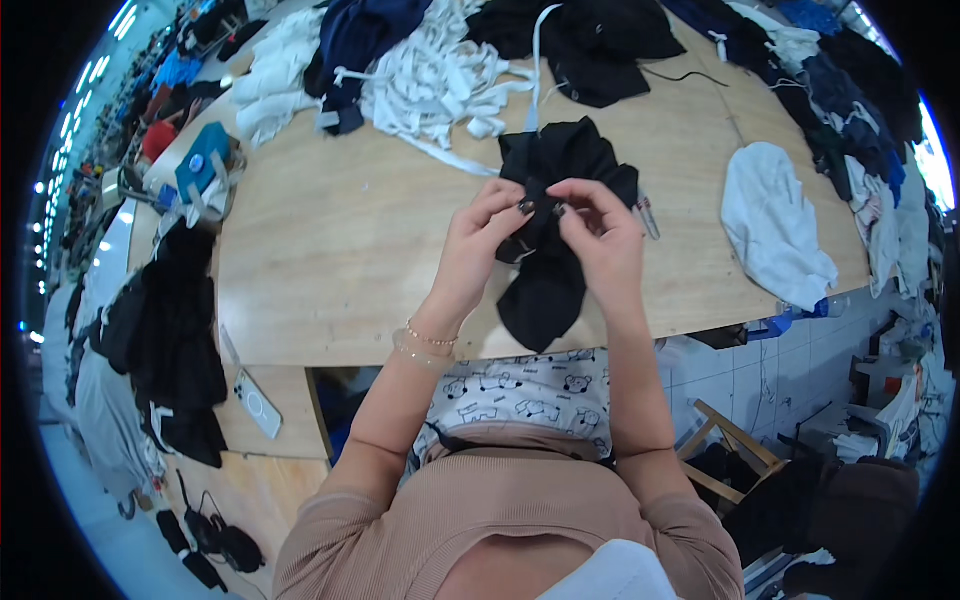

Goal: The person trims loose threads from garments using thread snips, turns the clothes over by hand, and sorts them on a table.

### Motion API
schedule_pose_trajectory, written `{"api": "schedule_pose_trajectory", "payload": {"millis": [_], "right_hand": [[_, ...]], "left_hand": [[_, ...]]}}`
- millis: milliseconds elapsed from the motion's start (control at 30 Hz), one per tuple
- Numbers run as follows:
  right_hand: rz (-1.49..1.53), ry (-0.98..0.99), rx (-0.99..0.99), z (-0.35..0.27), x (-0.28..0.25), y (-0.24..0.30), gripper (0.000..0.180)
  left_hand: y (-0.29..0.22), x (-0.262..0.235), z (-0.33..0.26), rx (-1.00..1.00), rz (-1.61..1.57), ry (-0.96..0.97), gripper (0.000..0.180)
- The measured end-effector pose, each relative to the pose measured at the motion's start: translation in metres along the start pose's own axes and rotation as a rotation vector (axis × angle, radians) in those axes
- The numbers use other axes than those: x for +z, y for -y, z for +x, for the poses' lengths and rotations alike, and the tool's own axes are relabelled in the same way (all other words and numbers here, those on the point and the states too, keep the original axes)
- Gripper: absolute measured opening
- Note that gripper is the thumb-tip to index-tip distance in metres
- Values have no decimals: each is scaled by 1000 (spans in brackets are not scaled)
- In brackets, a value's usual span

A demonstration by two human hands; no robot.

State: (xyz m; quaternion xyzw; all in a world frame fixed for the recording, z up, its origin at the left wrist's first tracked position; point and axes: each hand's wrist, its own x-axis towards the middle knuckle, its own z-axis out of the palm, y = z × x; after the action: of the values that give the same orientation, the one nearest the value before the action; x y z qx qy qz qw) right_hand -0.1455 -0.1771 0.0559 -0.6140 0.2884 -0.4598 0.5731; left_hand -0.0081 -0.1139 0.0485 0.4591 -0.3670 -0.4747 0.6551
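A black cloth piece [548,310], crumpled, lies on the wooden table [340,250] in front of me, its lower end reaching toward the near edge. My left hand [478,238] pinches a fold of it between thumb and fingers. Close beside it, my right hand [606,238] pinches the same cloth with its thumb and forefinger. The fingertips almost meet over the fabric; any small piece between them is hidden. A pale strap [536,75] runs from the far side down to the cloth's upper edge. Slim pens or similar sticks [648,215] lie just right of the cloth.
A tangle of white strips [435,85] lies at the far left of centre, beside dark blue cloth [360,40]. Black garments [600,50] sit at the back. White cloth [775,225] rests on the right. A phone [260,403] lies near the left edge; a wooden stool [730,450] stands below right.
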Motion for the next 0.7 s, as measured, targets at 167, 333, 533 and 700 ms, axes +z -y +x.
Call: {"api": "schedule_pose_trajectory", "payload": {"millis": [167,333,533,700], "right_hand": [[103,75,77,1,-2,-3,18],[76,106,70,-4,-4,1,21],[117,8,24,-8,0,6,16],[-79,114,-48,-8,-10,-3,15]], "left_hand": [[9,-6,-3,-26,-83,2,15],[10,-5,-10,-10,-63,-10,17],[7,-3,-13,-22,-73,-28,15],[6,0,-12,12,-63,-41,16]]}}
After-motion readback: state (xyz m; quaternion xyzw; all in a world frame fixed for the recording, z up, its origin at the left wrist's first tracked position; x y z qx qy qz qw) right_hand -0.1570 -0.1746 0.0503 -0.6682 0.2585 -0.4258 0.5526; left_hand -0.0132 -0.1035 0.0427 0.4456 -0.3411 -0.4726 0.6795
